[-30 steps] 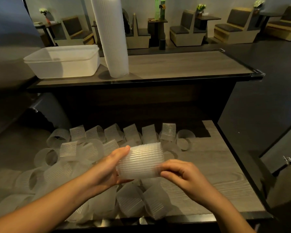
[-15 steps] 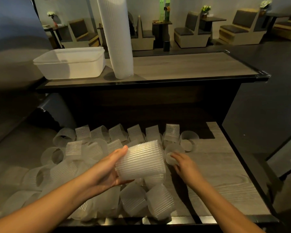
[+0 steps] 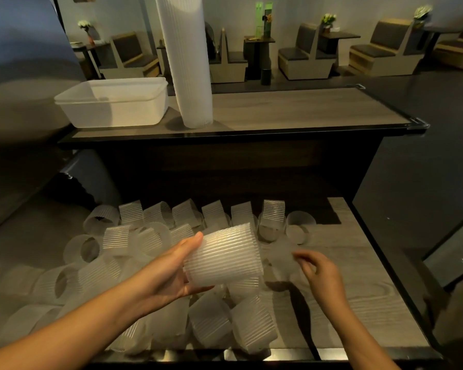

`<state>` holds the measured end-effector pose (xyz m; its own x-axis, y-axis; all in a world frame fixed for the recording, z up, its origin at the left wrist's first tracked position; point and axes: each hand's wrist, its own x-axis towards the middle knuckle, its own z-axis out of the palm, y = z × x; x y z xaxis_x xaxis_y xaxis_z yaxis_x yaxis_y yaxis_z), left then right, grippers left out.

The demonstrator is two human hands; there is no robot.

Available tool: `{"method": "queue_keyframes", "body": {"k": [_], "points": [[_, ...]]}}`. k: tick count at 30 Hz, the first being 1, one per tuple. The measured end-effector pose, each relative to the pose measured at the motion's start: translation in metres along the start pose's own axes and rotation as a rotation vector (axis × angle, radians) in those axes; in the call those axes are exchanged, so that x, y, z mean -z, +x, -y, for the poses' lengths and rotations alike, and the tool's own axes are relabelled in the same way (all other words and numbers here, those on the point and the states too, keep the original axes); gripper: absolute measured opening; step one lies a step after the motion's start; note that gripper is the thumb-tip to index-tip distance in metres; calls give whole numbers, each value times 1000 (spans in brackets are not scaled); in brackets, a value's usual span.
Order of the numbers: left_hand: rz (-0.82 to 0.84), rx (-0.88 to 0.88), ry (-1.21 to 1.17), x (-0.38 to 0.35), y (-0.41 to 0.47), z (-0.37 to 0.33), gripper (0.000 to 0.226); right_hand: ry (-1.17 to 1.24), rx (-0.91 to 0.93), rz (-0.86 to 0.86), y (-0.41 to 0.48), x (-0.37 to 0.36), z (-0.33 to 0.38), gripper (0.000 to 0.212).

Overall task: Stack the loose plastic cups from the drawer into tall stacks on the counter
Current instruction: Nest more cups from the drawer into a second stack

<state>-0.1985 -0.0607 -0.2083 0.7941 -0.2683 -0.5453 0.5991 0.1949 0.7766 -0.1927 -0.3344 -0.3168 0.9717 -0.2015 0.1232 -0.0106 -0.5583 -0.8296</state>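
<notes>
My left hand grips a short nested stack of ribbed translucent cups, held sideways above the open drawer. To its right, my right hand pinches the rim of a single cup, which is motion-blurred and lifted off the drawer floor. Several loose cups lie on their sides across the drawer's left and middle. A tall stack of cups stands on the counter behind, its top out of frame.
A white plastic tub sits on the counter left of the tall stack. Bare wood shows on the drawer's right side and on the counter's right half. Booth seats and tables stand in the background.
My right hand let go of the short stack, reached to a loose cup at the drawer's middle right, and now draws back with it. The left hand kept the stack nearly still.
</notes>
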Motion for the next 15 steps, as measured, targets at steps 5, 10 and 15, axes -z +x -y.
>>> {"method": "queue_keyframes", "body": {"k": [5,10,15], "points": [[7,3,-19,-2,2,1,56,529,-37,-4,-13,35,61,23],[13,-3,-43,-2,2,1,57,721,-34,88,-24,38,86,21],[-31,-10,-19,2,1,4,54,646,-16,112,-37,32,93,23]]}}
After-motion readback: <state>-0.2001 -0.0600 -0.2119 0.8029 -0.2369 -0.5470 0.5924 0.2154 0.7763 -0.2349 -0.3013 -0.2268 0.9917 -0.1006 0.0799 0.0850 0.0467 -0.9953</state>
